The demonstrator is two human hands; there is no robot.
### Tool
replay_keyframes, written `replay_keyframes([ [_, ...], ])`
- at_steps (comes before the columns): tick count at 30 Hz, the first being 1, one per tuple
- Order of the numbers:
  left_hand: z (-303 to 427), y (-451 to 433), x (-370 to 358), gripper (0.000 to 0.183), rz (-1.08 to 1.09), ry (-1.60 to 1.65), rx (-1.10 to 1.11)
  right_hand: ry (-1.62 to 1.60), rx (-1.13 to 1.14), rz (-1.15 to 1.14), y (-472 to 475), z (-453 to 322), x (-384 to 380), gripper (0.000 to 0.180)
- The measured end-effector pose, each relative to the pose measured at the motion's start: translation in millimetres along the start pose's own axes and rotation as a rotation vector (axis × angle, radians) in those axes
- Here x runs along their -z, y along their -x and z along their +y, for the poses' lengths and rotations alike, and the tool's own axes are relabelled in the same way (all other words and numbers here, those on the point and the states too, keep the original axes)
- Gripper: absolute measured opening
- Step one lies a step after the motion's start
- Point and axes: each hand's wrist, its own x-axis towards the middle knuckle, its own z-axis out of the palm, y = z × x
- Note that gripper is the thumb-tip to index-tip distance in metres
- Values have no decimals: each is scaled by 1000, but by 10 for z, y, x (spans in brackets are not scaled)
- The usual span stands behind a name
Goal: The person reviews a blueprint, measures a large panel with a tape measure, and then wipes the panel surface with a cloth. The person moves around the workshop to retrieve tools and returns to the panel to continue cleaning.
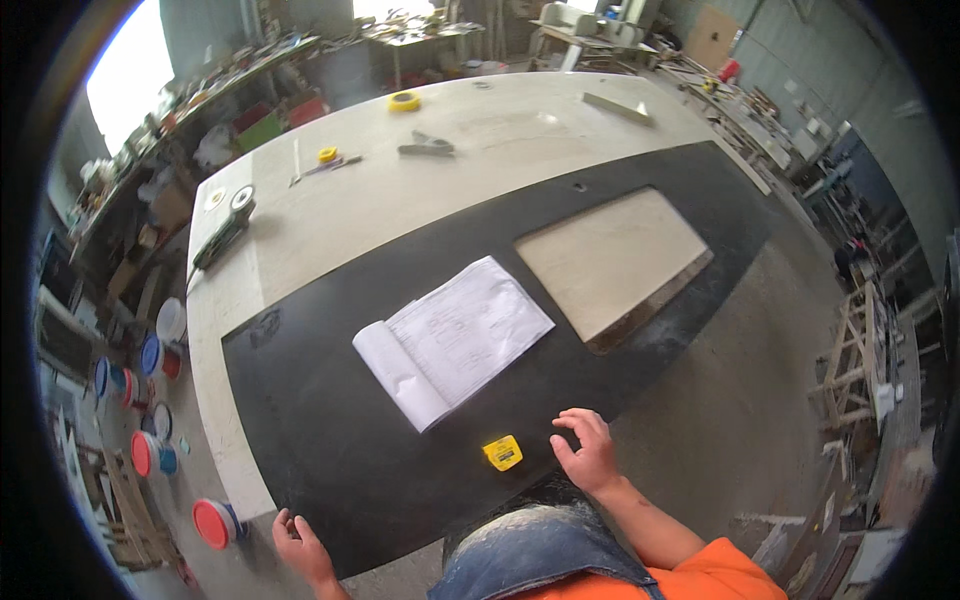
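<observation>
A dark countertop slab (337,390) with a rectangular cutout lies on a large pale worktable (300,232). My left hand (300,541) is at the slab's near left corner, fingers slightly spread, holding nothing. Above the slab's near edge, my right hand (585,450) is empty with its fingers curled apart. A yellow tape measure (502,453) lies on the slab just left of my right hand. Farther in, a stack of paper drawings (472,330) rests on the slab, its left end rolled over.
An angle grinder (229,229) lies at the table's left edge. Toward the far side are a roll of yellow tape (403,101), a second small tape measure (328,154), a grey clamp-like tool (426,144) and a long bar (616,109). Lidded buckets (214,523) stand on the floor at left.
</observation>
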Motion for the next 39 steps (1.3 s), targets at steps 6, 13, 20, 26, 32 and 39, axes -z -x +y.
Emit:
replay_keyframes([
  [6,1309,234,321,20,-250,459,-347,-92,3,113,274,-157,178,21],
  [13,2351,1108,1112,27,-1145,1189,-1001,-267,-36,108,804,-317,333,17],
  [20,2477,1873,1590,26,-1448,1404,-1084,-461,-55,45,1577,-427,227,10],
  [26,2039,1941,1981,25,-1665,1454,-896,-546,-182,-46,2006,-674,13,5],
  [32,1299,1563,2535,27,-1640,1602,-800,-548,-72,-152,1941,-1427,-500,4],
  [39,-141,445,3498,25,-1446,1708,-783,-581,148,-301,1901,-3086,-1956,4],
])
